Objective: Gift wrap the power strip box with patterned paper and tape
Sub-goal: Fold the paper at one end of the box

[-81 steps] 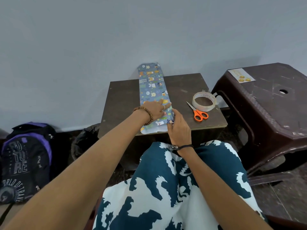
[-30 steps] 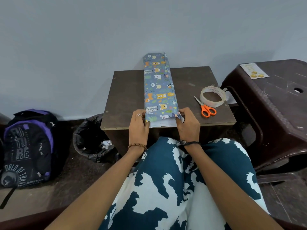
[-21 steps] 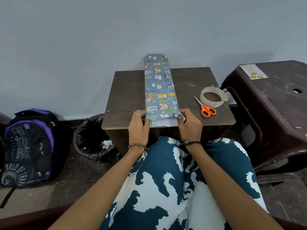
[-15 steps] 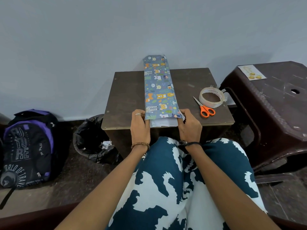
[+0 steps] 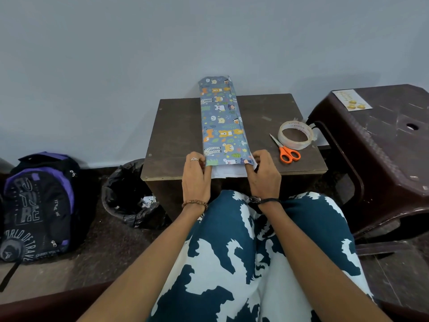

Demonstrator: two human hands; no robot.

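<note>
The long power strip box (image 5: 221, 126), wrapped in blue paper with animal prints, lies lengthwise on the small dark table (image 5: 176, 135), its far end against the wall. White paper underside sticks out at the near end. My left hand (image 5: 195, 176) pinches the paper at the near left corner. My right hand (image 5: 263, 174) pinches the near right corner. A roll of clear tape (image 5: 296, 135) and orange-handled scissors (image 5: 285, 151) lie to the right of the box.
A dark plastic stool (image 5: 383, 145) stands right of the table with a card (image 5: 351, 103) on it. A black-lined bin (image 5: 132, 196) sits left of the table, and a black and purple backpack (image 5: 37, 205) farther left. My patterned lap fills the foreground.
My left hand left the box top and came to the near left corner; both hands now hold the near end. In the last second little has shifted.
</note>
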